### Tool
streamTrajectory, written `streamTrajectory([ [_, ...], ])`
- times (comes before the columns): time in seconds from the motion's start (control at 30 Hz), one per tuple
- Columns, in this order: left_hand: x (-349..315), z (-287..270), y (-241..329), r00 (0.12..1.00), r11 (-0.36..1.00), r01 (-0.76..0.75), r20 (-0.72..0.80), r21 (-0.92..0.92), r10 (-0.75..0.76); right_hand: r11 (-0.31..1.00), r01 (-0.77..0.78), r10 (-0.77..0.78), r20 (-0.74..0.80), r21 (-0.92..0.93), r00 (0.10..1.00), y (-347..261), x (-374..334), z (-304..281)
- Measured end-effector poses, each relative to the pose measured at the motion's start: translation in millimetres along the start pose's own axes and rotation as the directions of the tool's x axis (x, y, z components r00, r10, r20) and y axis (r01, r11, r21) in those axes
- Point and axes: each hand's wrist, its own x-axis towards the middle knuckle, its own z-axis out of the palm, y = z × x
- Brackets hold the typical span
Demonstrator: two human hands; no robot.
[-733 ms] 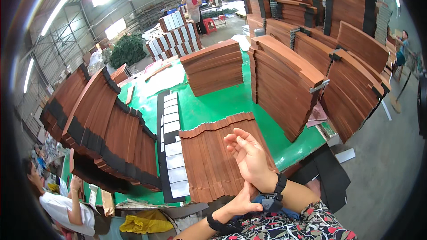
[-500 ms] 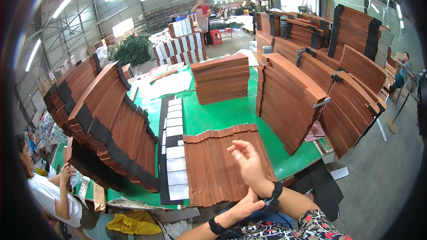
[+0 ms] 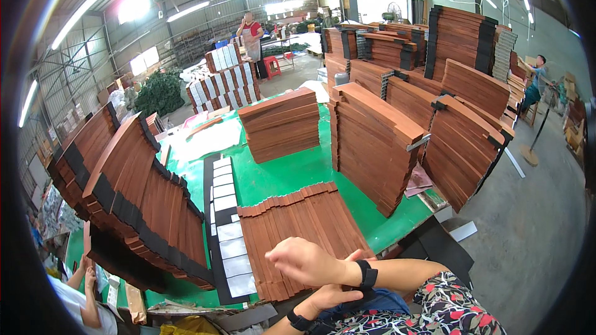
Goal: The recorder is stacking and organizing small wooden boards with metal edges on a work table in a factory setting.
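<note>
My right hand [image 3: 301, 262] hovers over a row of reddish-brown wooden slats [image 3: 298, 226] laid side by side on the green tabletop [image 3: 273, 180]. Its fingers are loosely bent and apart, slightly blurred, with nothing in them. From below, my left hand [image 3: 329, 298] wraps round my right wrist, close to the black wristband [image 3: 366, 275]. Its fingertips show beyond the wrist, while the palm is hidden. A second black band [image 3: 300, 319] circles my left wrist. Left of the slats lies a black strip bearing white rectangular pieces [image 3: 231, 231].
Tall slat stacks with black ends [image 3: 143, 198] line the table's left side. Another slat stack [image 3: 279, 125] stands at the back, and upright bundles [image 3: 372, 149] rise on the right. A co-worker's hands [image 3: 89, 273] are at the left edge. Black sheets [image 3: 437, 251] hang near the right corner.
The view has shifted, so the scene sits further left. My right hand has moved left and lower over the slats, its fingers more bent. My left hand stays at the right wrist.
</note>
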Motion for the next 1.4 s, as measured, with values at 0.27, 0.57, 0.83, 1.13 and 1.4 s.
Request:
streamTrajectory([
  [0.27, -19.0, -18.0, -24.1, 0.999, 0.995, 0.022, -0.036, -0.098, -0.026, -0.268, -0.277, 0.810, 0.371, 0.923, 0.453, 1.8, -2.3, 4.5],
  [0.57, -102.4, -43.0, 55.6, 0.953, 0.997, 0.038, -0.304, 0.071, -0.015, 0.132, -0.708, 0.733, 0.413, 0.693, 0.541, 0.2, -25.8, -23.9],
  [0.83, -172.3, -114.7, 58.0, 0.453, 0.410, 0.637, -0.747, 0.653, 0.486, 0.723, -0.689, 0.422, 0.822, -0.051, 0.383, 15.4, -31.1, -64.4],
  [1.13, -175.8, -133.5, 13.1, 0.413, 0.284, 0.775, -0.792, 0.564, 0.449, 0.738, -0.658, 0.434, 0.852, -0.151, 0.291, 26.3, -16.2, -50.4],
  [1.4, -168.3, -134.1, 17.6, 0.442, 0.208, 0.789, -0.770, 0.578, 0.461, 0.757, -0.651, 0.357, 0.870, -0.057, 0.339, 44.4, 5.8, -44.4],
])
